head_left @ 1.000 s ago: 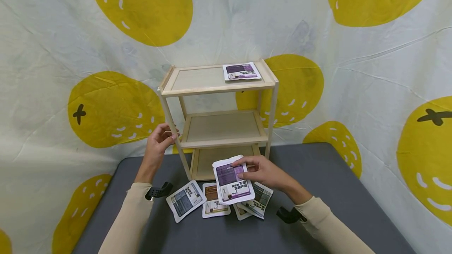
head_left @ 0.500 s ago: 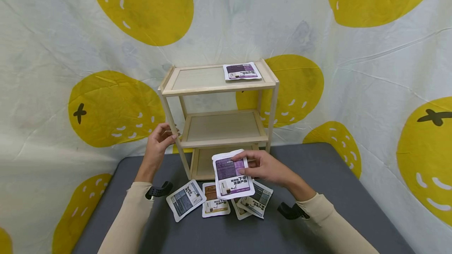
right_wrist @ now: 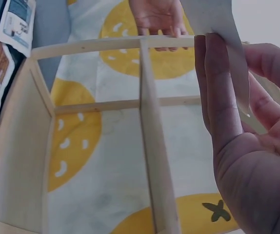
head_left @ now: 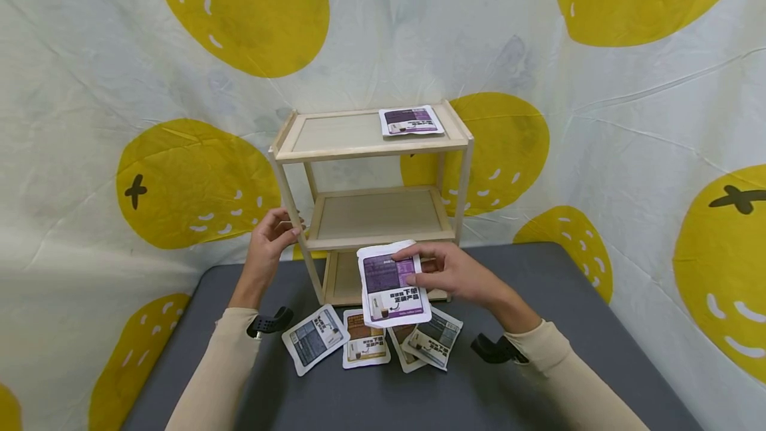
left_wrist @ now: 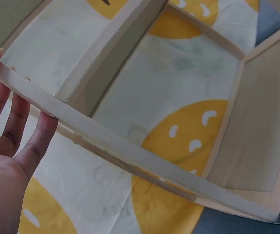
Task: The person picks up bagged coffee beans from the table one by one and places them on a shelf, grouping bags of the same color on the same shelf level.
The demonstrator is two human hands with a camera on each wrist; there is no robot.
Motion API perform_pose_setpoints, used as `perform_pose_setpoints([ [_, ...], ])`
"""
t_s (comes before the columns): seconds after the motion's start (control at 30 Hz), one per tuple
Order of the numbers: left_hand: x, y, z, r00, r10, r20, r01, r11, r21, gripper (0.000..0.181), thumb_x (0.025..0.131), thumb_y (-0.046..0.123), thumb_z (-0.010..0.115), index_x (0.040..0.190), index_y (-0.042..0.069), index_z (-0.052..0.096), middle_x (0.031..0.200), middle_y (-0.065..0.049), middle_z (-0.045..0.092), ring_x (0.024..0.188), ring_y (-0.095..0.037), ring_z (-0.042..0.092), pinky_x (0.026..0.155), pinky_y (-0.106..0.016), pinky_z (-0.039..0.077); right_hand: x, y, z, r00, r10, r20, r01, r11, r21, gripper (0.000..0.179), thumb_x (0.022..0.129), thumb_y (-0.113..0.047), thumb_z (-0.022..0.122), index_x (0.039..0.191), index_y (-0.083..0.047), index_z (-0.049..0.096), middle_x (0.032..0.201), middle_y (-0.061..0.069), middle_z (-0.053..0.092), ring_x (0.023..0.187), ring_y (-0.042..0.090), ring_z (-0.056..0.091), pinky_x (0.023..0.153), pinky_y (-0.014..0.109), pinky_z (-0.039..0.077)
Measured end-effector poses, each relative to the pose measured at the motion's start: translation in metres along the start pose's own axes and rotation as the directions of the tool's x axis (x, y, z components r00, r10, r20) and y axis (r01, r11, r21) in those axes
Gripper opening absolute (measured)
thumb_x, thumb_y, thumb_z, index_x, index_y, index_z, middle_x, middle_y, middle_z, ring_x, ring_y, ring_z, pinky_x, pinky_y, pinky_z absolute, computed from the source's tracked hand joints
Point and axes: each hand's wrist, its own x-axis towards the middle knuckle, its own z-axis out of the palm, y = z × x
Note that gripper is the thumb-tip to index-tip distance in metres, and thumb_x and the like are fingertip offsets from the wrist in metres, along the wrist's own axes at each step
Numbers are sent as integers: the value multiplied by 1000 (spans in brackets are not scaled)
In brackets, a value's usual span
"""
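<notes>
Grey desk (head_left: 341, 401) below your hands. Your right hand (head_left: 459, 275) pinches the purple pouch (head_left: 383, 278); it juts left of those fingers, long axis crosswise, wooden rack (head_left: 359, 243) just beyond. Your left hand (head_left: 269, 248) grips its left post (head_left: 283, 185).

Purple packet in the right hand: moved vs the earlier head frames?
Yes, upward in the head view: the purple packet in the right hand has risen to the front edge of the rack's middle shelf.
</notes>
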Motion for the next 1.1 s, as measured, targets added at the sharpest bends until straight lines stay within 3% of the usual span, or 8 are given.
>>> perform_pose_setpoints([
  [0.37,-3,-1,0,1000,1,-8,-1,1000,-1,35,97,0,64,129,-8,51,111,-19,60,98,-19,67,85,-29,58,7,-22,-5,999,-50,-14,50,998,-48,43,97,-4,67,139,-4,59,130,22,60,97,32,71,79,43,62],
  [0.77,-1,-2,0,1000,0,-8,0,1000,-5,30,97,-1,63,125,-5,53,107,-6,63,97,-18,68,87,-29,57,12,-46,-10,997,-39,-64,34,997,-76,45,96,-6,70,139,-8,60,131,20,60,96,34,72,78,45,62],
  [1.1,0,-2,-1,1000,-2,-8,2,1000,-13,28,98,-1,63,124,-1,55,108,-7,63,98,-20,67,87,-29,57,14,-64,-18,995,-45,-84,36,994,-103,46,95,-4,69,140,-7,58,126,20,62,94,33,71,79,41,62],
])
